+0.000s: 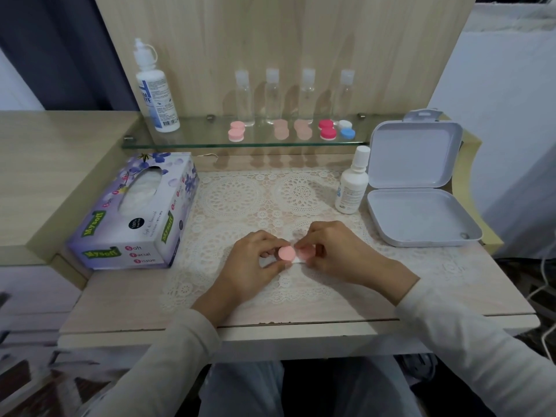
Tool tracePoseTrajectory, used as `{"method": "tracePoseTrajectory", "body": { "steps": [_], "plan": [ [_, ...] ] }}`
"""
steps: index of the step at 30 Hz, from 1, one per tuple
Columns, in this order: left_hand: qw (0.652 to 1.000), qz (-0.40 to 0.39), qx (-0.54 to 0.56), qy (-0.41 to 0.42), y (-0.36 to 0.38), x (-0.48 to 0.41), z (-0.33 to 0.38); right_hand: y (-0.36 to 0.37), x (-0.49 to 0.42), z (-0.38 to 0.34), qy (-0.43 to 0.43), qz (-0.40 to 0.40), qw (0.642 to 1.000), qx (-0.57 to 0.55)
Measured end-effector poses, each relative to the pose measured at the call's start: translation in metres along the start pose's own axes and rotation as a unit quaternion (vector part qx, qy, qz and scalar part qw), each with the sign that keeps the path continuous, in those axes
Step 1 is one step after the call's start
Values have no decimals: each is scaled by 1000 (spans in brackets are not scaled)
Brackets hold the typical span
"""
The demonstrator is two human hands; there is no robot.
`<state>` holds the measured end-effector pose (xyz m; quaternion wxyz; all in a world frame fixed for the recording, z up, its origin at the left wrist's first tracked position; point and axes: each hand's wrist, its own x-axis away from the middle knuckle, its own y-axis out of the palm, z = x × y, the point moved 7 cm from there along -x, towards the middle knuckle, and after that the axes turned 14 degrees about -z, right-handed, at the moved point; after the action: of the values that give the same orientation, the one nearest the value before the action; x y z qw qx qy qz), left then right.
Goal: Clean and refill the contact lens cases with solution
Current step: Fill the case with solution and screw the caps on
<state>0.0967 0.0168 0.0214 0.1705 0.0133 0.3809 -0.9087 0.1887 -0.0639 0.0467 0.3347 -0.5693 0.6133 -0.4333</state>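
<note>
Lace mat [237, 191]; open, seemingly plastic box [421, 219]

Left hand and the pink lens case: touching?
Touching. The head view shows the left hand with its fingers curled round the left end of the pink lens case, no gap visible.

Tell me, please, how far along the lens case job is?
Nothing looks finished for certain. In hand: the left hand and right hand grip one pink case. Left: five closed cases on the shelf, and the big bottle and small bottle stand untouched.
</note>
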Motion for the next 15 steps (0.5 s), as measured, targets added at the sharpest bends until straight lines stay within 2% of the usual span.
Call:
{"method": "tracePoseTrajectory", "body": {
  "steps": [7,12,15],
  "plan": [
    [1000,-1,-11,0,1,0,0,-3,-6,5,69,-26,997,34],
    [1000,1,-9,0,0,0,0,-6,-3,-1,31,-41,998,20],
    [1000,-1,-11,2,0,0,1,-4,-2,-2,36,-38,998,32]
  ]
}}
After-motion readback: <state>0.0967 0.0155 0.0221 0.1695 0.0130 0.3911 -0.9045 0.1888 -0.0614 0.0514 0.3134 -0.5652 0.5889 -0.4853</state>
